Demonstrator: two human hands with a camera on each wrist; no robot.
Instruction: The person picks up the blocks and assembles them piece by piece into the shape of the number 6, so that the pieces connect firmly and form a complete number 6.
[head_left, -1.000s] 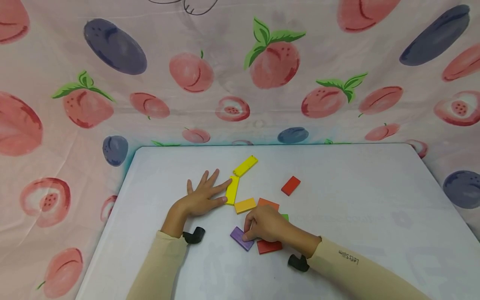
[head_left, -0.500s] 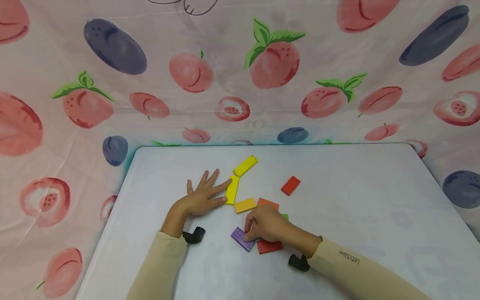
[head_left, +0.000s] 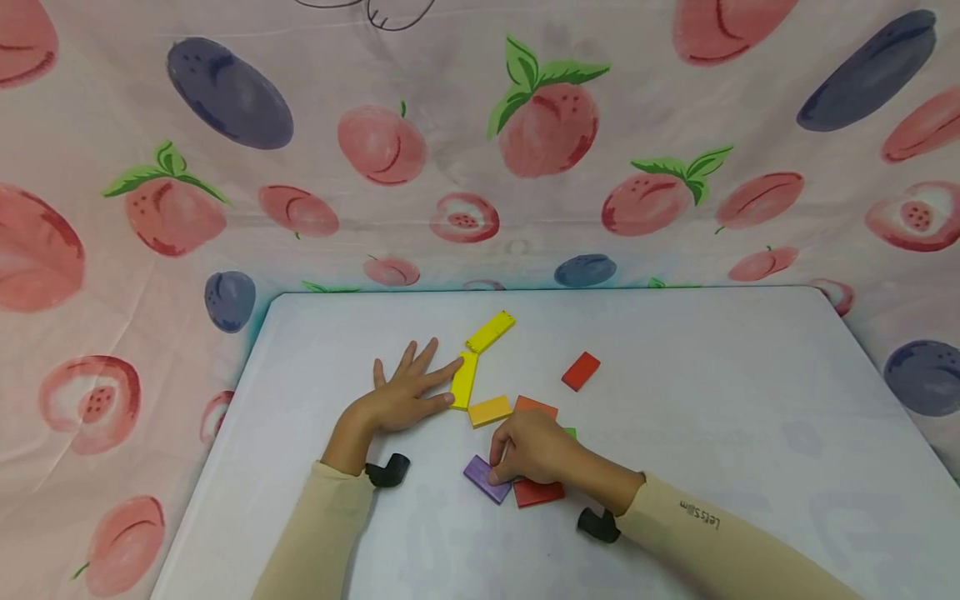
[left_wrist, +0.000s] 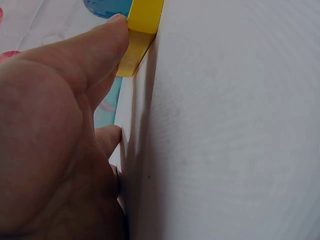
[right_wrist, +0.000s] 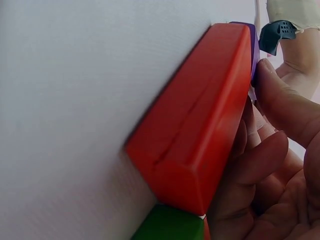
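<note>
My left hand [head_left: 402, 398] lies with its fingers spread, index fingertip and thumb touching the left side of an upright-slanting yellow block [head_left: 465, 382]. In the left wrist view the thumb meets the end of that yellow block [left_wrist: 145, 17]. With thumb and curled fingers, my right hand [head_left: 534, 447] pinches a flat purple block [head_left: 483, 477]. Right beside it lies a red block [head_left: 538, 494], partly under the hand; the right wrist view shows this red block [right_wrist: 185, 115] close up, with a green block [right_wrist: 170, 225] at its end.
A second yellow block [head_left: 491, 332] touches the first at its far end. An orange-yellow block [head_left: 490, 412] and an orange block [head_left: 538, 407] continue the curve. Another red block [head_left: 581, 371] lies apart on the white table [head_left: 712, 400]. A fruit-patterned cloth [head_left: 450, 83] hangs behind.
The purple block has slid slightly to the right toward the red block, the right thumb moving with it. My left hand has stayed in place.
</note>
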